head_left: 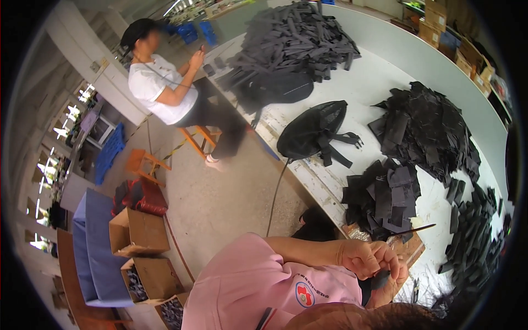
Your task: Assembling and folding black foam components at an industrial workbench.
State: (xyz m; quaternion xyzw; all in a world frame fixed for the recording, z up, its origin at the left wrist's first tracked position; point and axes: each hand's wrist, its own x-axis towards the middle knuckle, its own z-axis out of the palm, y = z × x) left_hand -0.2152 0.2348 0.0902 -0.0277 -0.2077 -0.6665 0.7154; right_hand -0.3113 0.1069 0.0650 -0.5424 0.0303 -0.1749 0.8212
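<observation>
Down at the lower edge, both hands are bunched together over the near rim of the long white tabletop (pixel 385 77). The left hand (pixel 360 257) is curled shut, fingers pinched on a small dark piece of black fabric (pixel 379 279), and the right hand (pixel 393 269) is wrapped around the same piece from the other side, so the two hands touch each other. The piece sits right between them, just off the tabletop's edge, above a pink short-sleeved shirt (pixel 247 286).

Just beyond the hands, a thin dark-tipped tool (pixel 415 229) lies across a brown wooden board (pixel 411 250). Right behind that, a stack of flat black cut fabric pieces (pixel 385 198) rests on the tabletop, with a larger heap of black pieces (pixel 426 129) farther back and loose black strips (pixel 473 236) scattered along the right. A black mesh backpack (pixel 316 132) lies mid-tabletop, and a big mound of grey-black straps (pixel 294 38) fills the far end.

A person in a white top (pixel 157 82) sits well apart on an orange stool (pixel 199 137). Open brown cardboard boxes (pixel 140 234) stand on the floor at left.
</observation>
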